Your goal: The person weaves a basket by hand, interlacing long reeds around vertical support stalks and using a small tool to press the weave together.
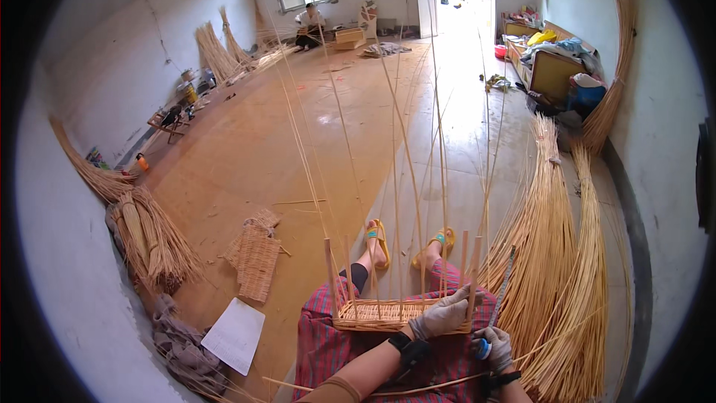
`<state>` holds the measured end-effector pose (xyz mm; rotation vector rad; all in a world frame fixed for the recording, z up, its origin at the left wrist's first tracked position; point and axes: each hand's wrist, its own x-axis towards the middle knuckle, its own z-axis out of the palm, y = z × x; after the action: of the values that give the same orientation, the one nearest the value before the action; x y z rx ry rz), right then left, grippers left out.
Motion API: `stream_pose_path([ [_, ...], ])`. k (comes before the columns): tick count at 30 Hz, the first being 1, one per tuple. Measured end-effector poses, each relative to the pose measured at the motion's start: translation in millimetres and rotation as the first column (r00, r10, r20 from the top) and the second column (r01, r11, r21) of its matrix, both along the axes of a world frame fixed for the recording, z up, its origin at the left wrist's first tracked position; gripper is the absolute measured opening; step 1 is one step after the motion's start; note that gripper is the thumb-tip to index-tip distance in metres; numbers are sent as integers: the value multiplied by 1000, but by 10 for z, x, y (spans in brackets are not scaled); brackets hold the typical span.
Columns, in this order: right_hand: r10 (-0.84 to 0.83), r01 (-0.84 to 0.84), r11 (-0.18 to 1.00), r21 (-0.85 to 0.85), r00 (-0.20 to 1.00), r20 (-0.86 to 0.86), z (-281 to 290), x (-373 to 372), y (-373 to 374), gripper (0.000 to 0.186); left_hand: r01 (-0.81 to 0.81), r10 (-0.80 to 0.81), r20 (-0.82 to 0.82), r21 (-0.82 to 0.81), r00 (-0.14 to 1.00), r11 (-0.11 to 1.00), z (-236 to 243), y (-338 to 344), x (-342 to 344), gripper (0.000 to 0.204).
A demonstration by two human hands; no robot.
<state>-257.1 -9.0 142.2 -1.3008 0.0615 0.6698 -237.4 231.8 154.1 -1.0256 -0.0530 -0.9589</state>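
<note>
A shallow rectangular wicker basket (369, 315) lies across my lap, with short thick posts at its ends and long thin canes rising from its sides. My left hand (441, 316), in a pale glove, reaches over its right end; the fingers are closed at the edge beside the right-hand posts. My right hand (495, 346), also gloved, is closed around a blue tape measure (483, 348) just right of the basket. The tape's blade (504, 287) sticks out upward, apart from the posts. A loose cane (440, 383) passes below my forearms. Red checked cloth (317, 343) covers my legs.
Large cane bundles (541, 231) lie close on my right. On the left are woven wicker panels (257, 261), a white sheet (235, 334) and another cane bundle (153, 239). A person (309, 26) sits at the far wall. A loaded cabinet (552, 71) stands far right.
</note>
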Motion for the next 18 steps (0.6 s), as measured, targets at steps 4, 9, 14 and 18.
stream_pose_path([
  [4, -26, 26, 999, 18, 999, -37, -34, 16, -6, 33, 194, -249, -264, -217, 932, 957, -91, 49, 30, 48],
  [9, -30, 36, 997, 74, 996, -80, -17, 26, -22, 35, -514, 305, 422, 777, 854, 362, -46, -1, -90, 51],
  [14, -11, 11, 1000, 16, 999, -33, -48, 20, -29, 37, -581, 264, 536, 802, 802, 137, -25, 21, -122, 54],
  [18, 0, 1, 1000, 21, 999, -37, -107, 50, -61, 37, -540, 274, 492, 830, 827, 138, -21, -2, -111, 55],
])
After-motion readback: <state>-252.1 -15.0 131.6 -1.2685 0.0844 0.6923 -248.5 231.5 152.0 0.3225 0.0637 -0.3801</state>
